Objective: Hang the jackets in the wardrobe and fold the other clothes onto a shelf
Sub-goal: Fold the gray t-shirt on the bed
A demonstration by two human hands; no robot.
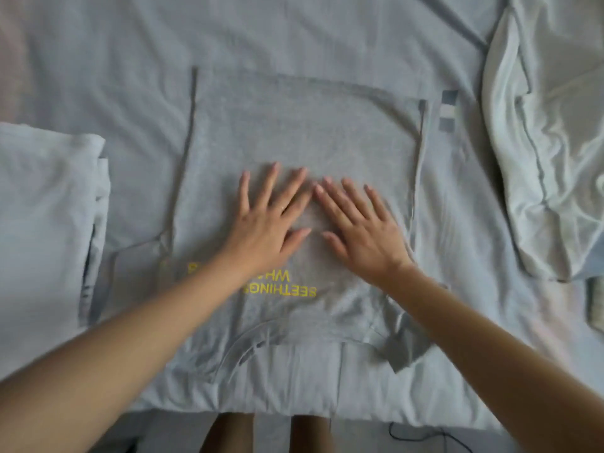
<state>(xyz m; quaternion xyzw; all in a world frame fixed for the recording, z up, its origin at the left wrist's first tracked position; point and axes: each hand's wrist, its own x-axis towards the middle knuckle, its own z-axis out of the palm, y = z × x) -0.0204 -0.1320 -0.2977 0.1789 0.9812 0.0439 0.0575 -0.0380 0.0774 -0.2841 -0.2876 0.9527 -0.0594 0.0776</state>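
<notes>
Smoothing the soft grey cotton T-shirt with yellow letters [304,132] on the bed, we press both flat, open hands, left hand [266,220] and right hand [358,230], holding nothing, and next we should fold it.

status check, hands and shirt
Left hand, right hand open, flat on grey t-shirt with yellow lettering. Shirt spread on pale blue sheet. Folded pale cloth beside it.

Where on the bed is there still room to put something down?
The widest bare sheet lies beyond the far edge of the grey T-shirt, left of the crumpled white bedding. A narrower strip runs between the T-shirt and the folded white pile. The middle is crowded: left hand and right hand press flat on the T-shirt.
</notes>
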